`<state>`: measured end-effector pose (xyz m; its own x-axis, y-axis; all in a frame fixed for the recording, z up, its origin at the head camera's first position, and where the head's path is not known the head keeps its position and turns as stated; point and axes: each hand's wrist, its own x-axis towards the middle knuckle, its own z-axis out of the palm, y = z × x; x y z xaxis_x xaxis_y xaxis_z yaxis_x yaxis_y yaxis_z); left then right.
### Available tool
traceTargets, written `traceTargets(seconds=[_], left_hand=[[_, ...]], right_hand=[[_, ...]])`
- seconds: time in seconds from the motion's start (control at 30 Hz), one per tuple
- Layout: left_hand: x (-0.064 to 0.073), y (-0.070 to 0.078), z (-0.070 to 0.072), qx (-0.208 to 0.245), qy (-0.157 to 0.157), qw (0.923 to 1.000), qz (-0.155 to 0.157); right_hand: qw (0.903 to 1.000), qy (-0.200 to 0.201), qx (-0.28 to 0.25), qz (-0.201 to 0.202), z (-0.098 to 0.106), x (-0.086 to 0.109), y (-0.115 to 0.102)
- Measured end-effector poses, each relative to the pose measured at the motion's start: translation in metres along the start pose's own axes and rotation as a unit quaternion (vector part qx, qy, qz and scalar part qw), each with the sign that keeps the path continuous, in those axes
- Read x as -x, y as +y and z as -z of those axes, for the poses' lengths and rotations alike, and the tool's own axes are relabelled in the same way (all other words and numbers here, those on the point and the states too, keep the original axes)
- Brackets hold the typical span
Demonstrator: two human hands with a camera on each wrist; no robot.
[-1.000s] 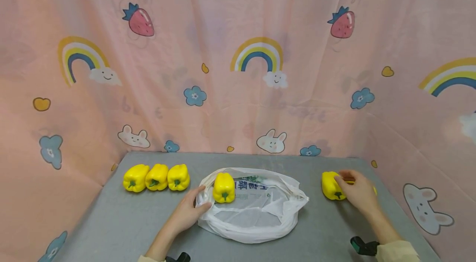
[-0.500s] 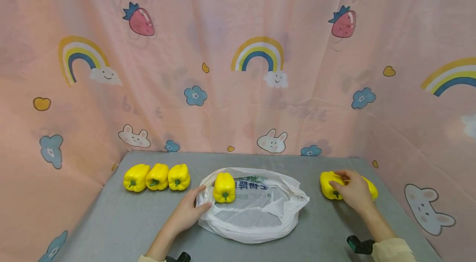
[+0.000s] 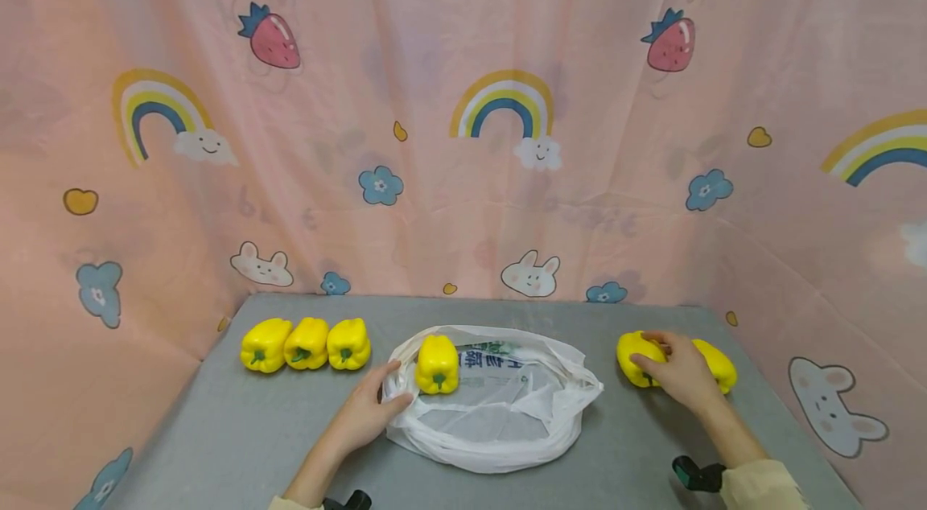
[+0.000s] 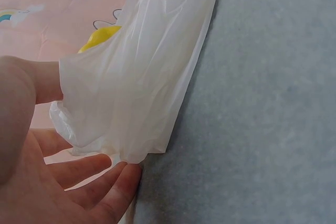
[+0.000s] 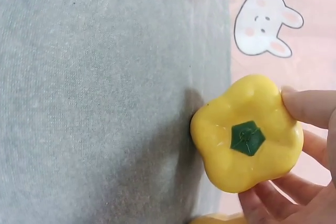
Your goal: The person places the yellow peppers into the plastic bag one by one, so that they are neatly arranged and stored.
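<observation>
At the right of the head view, my right hand grips a yellow bell pepper with thumb and fingers. Its green stem end faces the right wrist camera. Another yellow bell pepper lies just right of that hand, partly hidden by it. My left hand holds the left rim of a white plastic bag between thumb and fingers; part of the thumb is hidden behind the plastic. Inside the bag's mouth, at the left, sits one yellow bell pepper.
Three yellow bell peppers, the middle one between two others, stand in a row at the back left of the grey table. Behind the table hangs a pink patterned cloth. Dark wrist mounts show below the hands.
My right hand has shifted slightly left, carrying the pepper a little away from the one beside it, which now shows more. The left hand and bag have stayed put.
</observation>
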<state>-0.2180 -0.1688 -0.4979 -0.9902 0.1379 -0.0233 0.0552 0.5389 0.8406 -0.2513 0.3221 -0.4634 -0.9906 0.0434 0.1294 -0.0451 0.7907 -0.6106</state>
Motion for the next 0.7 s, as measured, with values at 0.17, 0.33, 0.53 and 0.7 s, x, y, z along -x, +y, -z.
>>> traceTargets(seconds=[0.17,0.33,0.53,0.7], left_hand=[[0.0001,0.0009,0.0009,-0.002,-0.002,1.0,0.001],[-0.0003,0.001,0.0006,-0.001,-0.002,1.0,0.001],[0.0006,0.0,0.0001,-0.001,0.001,1.0,0.002],[0.0011,0.0002,0.0002,0.0,0.0,1.0,0.001]], right_hand=[[0.9999,-0.016,0.005,-0.002,-0.0009,-0.0016,-0.0015],[0.9994,-0.03,0.012,-0.008,-0.0015,-0.0025,-0.002],[0.9994,-0.029,0.017,-0.008,-0.003,-0.0023,-0.0026],[0.9998,-0.016,0.008,-0.004,-0.0066,0.0007,-0.0044]])
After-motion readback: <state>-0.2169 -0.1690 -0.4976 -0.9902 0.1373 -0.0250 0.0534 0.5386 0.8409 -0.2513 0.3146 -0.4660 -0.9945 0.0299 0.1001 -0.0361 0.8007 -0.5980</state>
